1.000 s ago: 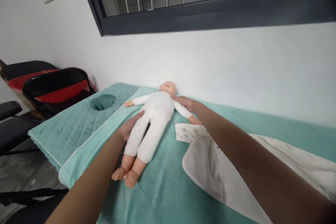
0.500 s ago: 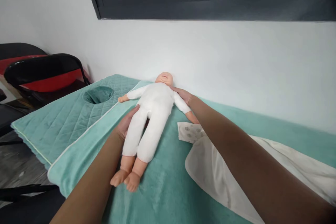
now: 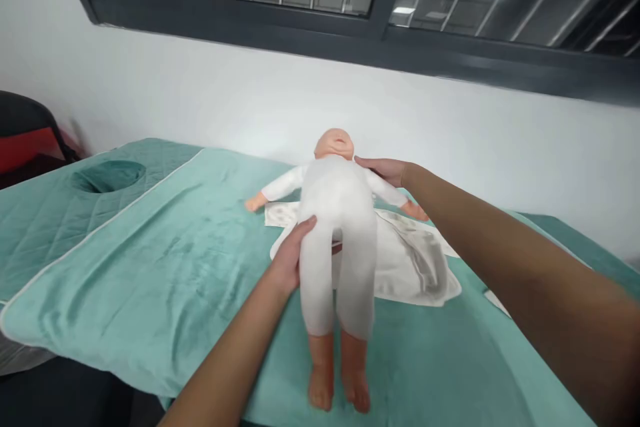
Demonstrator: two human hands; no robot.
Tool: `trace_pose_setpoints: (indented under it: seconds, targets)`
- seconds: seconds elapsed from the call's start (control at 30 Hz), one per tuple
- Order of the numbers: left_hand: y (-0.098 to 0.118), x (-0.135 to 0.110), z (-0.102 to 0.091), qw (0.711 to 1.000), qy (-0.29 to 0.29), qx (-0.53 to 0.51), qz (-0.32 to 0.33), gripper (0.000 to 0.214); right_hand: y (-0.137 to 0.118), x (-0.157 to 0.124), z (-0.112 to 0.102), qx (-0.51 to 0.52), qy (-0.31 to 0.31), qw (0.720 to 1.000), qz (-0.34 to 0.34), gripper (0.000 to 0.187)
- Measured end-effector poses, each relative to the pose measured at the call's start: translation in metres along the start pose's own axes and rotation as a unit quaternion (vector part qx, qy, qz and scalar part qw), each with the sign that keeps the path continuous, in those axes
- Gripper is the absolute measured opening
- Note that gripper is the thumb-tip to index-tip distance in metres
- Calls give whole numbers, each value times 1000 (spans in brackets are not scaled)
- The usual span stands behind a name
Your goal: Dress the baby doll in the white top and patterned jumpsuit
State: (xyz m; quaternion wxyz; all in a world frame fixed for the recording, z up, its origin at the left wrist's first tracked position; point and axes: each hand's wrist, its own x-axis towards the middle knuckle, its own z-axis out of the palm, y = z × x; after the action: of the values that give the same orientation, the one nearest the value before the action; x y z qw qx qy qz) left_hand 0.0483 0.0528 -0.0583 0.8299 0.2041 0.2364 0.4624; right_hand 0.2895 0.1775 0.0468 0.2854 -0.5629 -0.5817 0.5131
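Doll [image 3: 345, 190] lies face up between the two hands in the head view, over a white cloth [image 3: 413, 270] on a green-covered bed [image 3: 155, 260], apparently raised clear of both. Its long axis runs almost straight away from the person, feet closest, head toward the wall [image 3: 215, 93]. The left hand [image 3: 291, 257] is nearer to the person and low on the doll: the fingers are curled under the hips, thumb on top, tips showing between the legs. The right hand [image 3: 387, 170] is farther out, at the head end; it seems to grip the shoulder, thumb by the neck, the other fingers mostly hidden, so how tightly they close cannot be told.
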Motion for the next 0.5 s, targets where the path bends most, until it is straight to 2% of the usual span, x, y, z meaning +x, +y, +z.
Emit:
trace_pose_setpoints:
  seconds: [0.1, 0.2, 0.27, 0.3, 0.4, 0.47, 0.5]
  targets:
    - [-51, -3, 16, 999, 2, 11, -34, 48, 31, -42, -28, 23, -124, 985, 117, 52]
    - [-92, -6, 27, 998, 13, 35, -43, 46, 59, -71, -43, -12, -118, 986, 116, 47]
    - [-109, -7, 32, 998, 16, 55, -36, 42, 75, -83, -45, -121, -38, 989, 70, 45]
    - [-114, -7, 33, 997, 12, 69, -35, 41, 81, -88, -44, -187, 18, 981, 41, 45]
    - [-111, -7, 32, 986, -15, 165, -17, 44, 90, -97, -31, -332, 169, 927, -33, 46]
    - [-98, -3, 25, 949, -6, 315, 29, 45, 89, -99, -14, -385, 221, 890, -102, 41]
    - [-89, 0, 20, 908, 10, 414, 67, 45, 87, -99, -3, -411, 228, 870, -150, 37]
